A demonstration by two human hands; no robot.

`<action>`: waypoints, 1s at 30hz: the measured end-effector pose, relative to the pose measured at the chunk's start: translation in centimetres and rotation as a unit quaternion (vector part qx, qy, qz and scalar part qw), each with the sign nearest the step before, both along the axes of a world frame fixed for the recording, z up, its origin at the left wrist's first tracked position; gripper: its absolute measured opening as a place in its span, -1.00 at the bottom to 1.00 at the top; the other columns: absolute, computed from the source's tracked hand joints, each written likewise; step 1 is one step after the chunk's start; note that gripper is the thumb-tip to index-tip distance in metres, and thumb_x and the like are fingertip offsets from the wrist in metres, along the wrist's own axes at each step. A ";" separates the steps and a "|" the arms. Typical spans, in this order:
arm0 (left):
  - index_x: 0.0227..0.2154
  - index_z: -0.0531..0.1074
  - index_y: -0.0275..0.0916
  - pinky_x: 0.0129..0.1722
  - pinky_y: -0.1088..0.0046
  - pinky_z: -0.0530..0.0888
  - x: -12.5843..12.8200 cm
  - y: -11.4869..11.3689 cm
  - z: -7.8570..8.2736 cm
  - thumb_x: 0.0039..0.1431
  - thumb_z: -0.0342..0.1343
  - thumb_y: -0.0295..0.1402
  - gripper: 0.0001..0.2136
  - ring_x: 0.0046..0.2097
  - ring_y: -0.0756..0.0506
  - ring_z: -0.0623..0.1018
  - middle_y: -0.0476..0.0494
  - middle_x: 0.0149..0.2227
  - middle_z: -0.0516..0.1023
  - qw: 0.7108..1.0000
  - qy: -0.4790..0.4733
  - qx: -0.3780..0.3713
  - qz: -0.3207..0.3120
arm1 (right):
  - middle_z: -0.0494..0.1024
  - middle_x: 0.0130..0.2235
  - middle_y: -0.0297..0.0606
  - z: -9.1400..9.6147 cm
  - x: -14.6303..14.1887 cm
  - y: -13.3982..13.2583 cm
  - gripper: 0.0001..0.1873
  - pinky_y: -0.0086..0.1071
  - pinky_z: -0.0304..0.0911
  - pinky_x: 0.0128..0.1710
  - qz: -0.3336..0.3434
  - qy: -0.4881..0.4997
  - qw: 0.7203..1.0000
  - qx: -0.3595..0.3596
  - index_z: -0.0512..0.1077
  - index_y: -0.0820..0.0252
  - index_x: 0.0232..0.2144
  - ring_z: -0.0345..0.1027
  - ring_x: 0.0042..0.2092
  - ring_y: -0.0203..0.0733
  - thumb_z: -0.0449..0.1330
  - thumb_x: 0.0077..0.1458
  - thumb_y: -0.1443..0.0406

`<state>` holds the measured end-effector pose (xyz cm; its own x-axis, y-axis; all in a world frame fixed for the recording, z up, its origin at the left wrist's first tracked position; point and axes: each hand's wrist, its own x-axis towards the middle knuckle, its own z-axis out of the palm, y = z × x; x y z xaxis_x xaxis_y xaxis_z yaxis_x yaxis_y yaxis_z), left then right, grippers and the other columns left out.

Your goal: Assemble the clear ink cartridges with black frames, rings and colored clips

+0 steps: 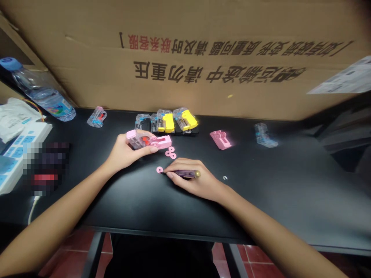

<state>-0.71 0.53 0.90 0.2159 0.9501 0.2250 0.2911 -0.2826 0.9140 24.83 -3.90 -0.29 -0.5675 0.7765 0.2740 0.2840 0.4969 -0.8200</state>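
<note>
The pink-and-clear assembly [153,139] is in the left hand [127,151], whose grip is clamped on it with the thumb along its near side. Its long axis runs roughly left to right, the slotted pink end pointing right and the small pink cap left; whether it touches the surface [130,200], I cannot tell. Three pink rings [173,156] lie touching or overlapping just below the slotted end. Nearer the person, a single ring [157,170] sits by the tip of a pen-like tool [185,173]; contact is unclear. The right hand's [199,179] grip is closed on that tool, which lies nearly crosswise, tip left and gold end right.

A broad stretch of surface separates both hands from the front edge. Behind the assembly, room is tighter: a row of clear, black and yellow pieces [168,122] stands near the back edge, before the cardboard box [101,50]. To the right, a pink piece [220,139] and a clear piece [266,136] lie well apart. At far left are a bottle [40,92] and power strip [40,131].
</note>
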 end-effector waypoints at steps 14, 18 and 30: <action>-0.12 0.56 -0.27 -0.02 0.30 0.69 0.2 0.0 -1.3 0.06 0.51 -0.06 -0.53 -0.10 -0.17 0.73 -0.22 -0.08 0.73 0.999 -0.039 0.017 0.017 | 0.68 -0.19 -0.14 1.1 1.8 1.3 -0.60 -0.20 0.49 -0.18 -0.157 0.043 0.986 0.038 0.64 0.07 -0.34 0.59 -0.19 -0.05 0.13 0.48 0.11; 0.01 0.59 -0.31 0.05 0.26 0.70 0.5 -0.3 -1.8 0.19 0.44 -0.12 -0.56 -0.06 -0.21 0.76 -0.27 -0.04 0.76 0.998 -0.031 0.019 -0.048 | 0.64 -0.09 -0.11 0.9 1.7 1.3 -0.79 -0.15 0.50 -0.08 -0.173 0.035 0.979 0.097 0.62 0.05 -0.16 0.56 -0.07 -0.01 0.16 0.47 0.22; -0.04 0.61 -0.27 -0.28 0.55 0.58 1.2 -1.6 -1.9 0.33 0.34 -0.27 -0.76 -0.36 0.00 0.65 -0.07 -0.28 0.74 0.975 0.073 0.182 -0.107 | 0.49 0.03 -0.15 -1.3 1.5 1.2 -0.77 -0.27 0.49 -0.08 -0.036 -0.042 0.991 0.124 0.48 0.06 -0.07 0.53 -0.10 -0.14 0.18 0.35 0.47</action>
